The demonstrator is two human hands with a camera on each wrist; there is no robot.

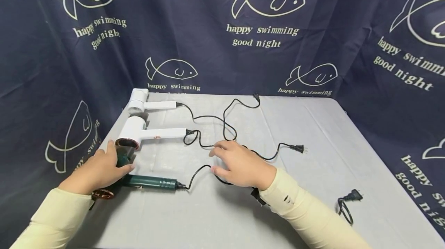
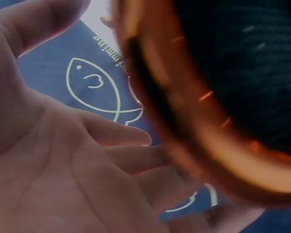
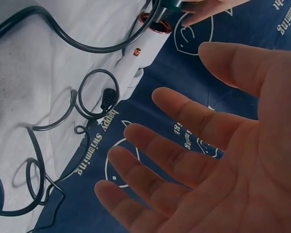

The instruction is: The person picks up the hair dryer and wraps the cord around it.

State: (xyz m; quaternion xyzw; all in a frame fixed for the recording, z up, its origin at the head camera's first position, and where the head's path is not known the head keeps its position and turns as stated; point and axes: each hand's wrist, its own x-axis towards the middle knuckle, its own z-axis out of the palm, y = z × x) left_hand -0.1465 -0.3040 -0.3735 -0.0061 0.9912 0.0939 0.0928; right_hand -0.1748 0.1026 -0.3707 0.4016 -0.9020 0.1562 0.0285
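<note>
A dark green hair dryer [image 1: 149,182] lies at the near left of the table, its handle pointing right. My left hand [image 1: 101,169] rests at its head with the fingers spread, hiding part of it. In the left wrist view, the dryer's copper rim [image 2: 203,160] covers some fingertips, while the palm is bare. My right hand [image 1: 240,164] hovers with loosely extended fingers over the black cord [image 1: 199,169] of the green dryer. Nothing is in its palm [image 3: 242,179] in the right wrist view. Whether any right finger touches a cord is hidden.
Two white hair dryers, a larger one [image 1: 163,133] and a smaller one [image 1: 160,105], lie farther back on the left. Their black cords trail right to plugs [image 1: 297,148]. Another plug [image 1: 352,195] with looped cord lies at the right. Dark blue fish-print curtains [image 1: 215,52] surround the table.
</note>
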